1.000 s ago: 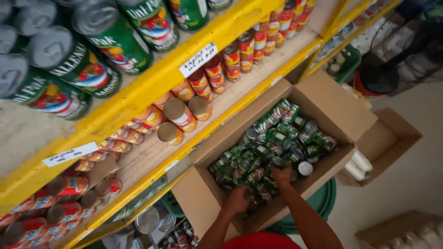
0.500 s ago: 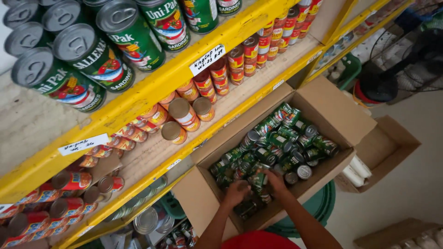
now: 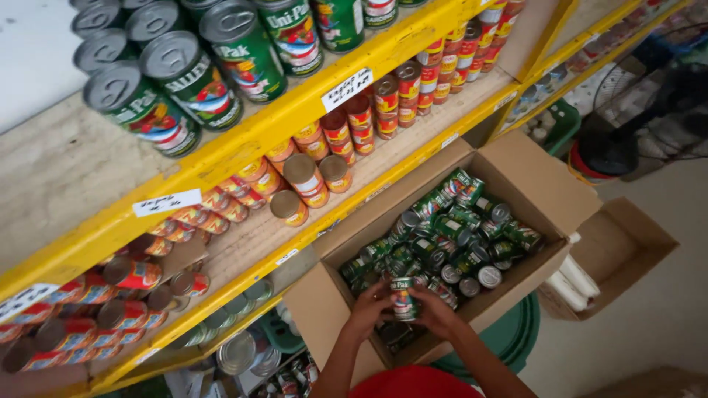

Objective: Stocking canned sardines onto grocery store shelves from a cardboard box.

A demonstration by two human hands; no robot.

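Clasping green can (image 3: pixel 403 298) above cardboard box (image 3: pixel 549 184): left hand (image 3: pixel 371 308), right hand (image 3: pixel 437 312), both grips pressed around it.

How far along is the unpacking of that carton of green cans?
Done: several large green-label cans already lie on the top yellow shelf. In hand: the left hand and right hand together hold one small green can upright over the cardboard box. Left: most of the box is full of small green cans, lying jumbled; only its near corner looks emptied.
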